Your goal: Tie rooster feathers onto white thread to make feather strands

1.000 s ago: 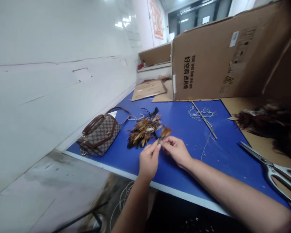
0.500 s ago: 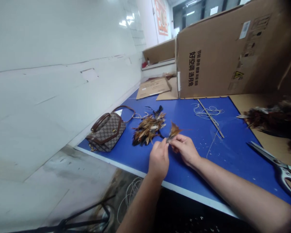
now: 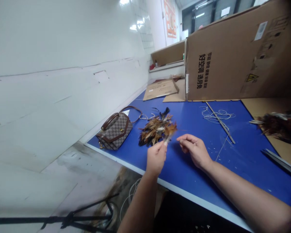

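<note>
My left hand [image 3: 156,157] is closed in a pinch on the base of a small brown feather [image 3: 170,130], whose fanned tip points up and is blurred. Just behind it, on the blue table [image 3: 181,176], lies a pile of brown, golden and black feathers [image 3: 152,129]. The held feather overlaps the right side of that pile in view. To the right, my right hand [image 3: 194,149] hovers over the table, apart from the feather. Its index finger is stretched out, the other fingers are loosely bent, and nothing shows in them.
A patterned handbag [image 3: 117,129] stands at the left by the wall. White string [image 3: 218,116] and a thin stick [image 3: 221,123] lie to the right. Scissors [image 3: 280,160] and a dark feather bundle [image 3: 281,124] are far right. A large cardboard box [image 3: 228,64] stands behind.
My right hand has let go of the feather and drawn off to the right. My left hand keeps its hold on it. The view has turned slightly left.
</note>
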`<state>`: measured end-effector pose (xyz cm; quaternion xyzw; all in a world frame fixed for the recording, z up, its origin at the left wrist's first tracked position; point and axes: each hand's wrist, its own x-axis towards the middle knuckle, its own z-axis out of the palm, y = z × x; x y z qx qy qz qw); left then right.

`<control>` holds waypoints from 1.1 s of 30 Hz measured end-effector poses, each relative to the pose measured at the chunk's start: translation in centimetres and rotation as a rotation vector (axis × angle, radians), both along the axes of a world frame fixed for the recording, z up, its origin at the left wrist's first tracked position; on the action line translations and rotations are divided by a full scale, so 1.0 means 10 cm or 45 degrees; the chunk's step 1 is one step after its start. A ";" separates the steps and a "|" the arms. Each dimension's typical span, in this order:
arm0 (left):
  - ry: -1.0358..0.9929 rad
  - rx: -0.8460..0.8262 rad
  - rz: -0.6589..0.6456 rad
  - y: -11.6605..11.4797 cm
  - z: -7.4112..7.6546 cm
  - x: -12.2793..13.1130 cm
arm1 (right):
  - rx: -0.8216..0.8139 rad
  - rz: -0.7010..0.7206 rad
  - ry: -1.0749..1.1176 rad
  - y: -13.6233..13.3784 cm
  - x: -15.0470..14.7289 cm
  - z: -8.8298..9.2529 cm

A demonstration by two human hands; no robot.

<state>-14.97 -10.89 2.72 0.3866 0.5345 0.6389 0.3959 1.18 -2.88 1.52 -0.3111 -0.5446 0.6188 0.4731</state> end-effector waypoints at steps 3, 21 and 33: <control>-0.289 -0.051 -0.117 0.02 0.03 -0.06 | 0.030 -0.021 -0.044 0.05 0.05 0.00; -0.642 -0.021 -0.128 0.02 0.01 -0.19 | 0.386 0.100 -0.488 -0.04 -0.05 -0.33; -0.627 -0.002 -0.027 -0.01 0.00 -0.29 | 0.380 -0.043 -0.553 0.21 0.20 -0.05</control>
